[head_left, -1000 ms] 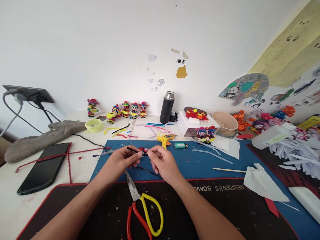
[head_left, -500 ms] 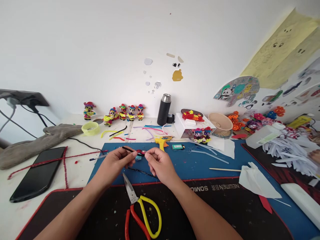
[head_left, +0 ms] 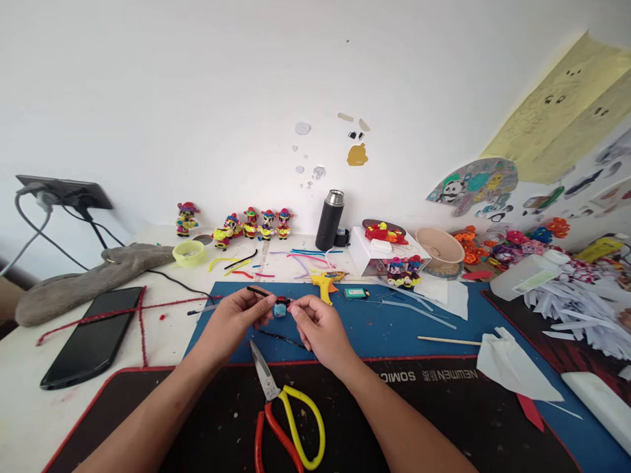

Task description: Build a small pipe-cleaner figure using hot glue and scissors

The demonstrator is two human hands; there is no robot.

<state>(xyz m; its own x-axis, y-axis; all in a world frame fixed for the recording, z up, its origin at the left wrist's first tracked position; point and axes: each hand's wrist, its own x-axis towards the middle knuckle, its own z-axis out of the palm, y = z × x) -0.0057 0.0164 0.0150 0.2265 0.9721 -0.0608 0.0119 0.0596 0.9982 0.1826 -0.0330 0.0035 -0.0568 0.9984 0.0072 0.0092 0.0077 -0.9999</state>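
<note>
Pinched between the thumb and fingers of my left hand (head_left: 236,322) is a black pipe cleaner (head_left: 256,292), its free end sticking out to the upper left. It runs across a small red and light-blue piece (head_left: 280,310) between my hands. My right hand (head_left: 320,325) is closed, its fingertips pinching the strip's other end at the right side of the piece. Beneath the hands, another dark strip (head_left: 280,338) lies on the blue mat. Scissors with one red and one yellow handle (head_left: 269,389) rest on the black mat, between my forearms.
A yellow glue gun (head_left: 323,286) and a green-labelled box (head_left: 355,293) lie beyond my hands. A black flask (head_left: 330,222) stands near the wall, with several small figures (head_left: 251,223) to its left. A phone (head_left: 93,338) lies at left, white tissue (head_left: 515,368) at right.
The whole view has shifted slightly, so things sit a little further right. My right fingertips have moved slightly apart from the piece, and more of its light-blue part shows.
</note>
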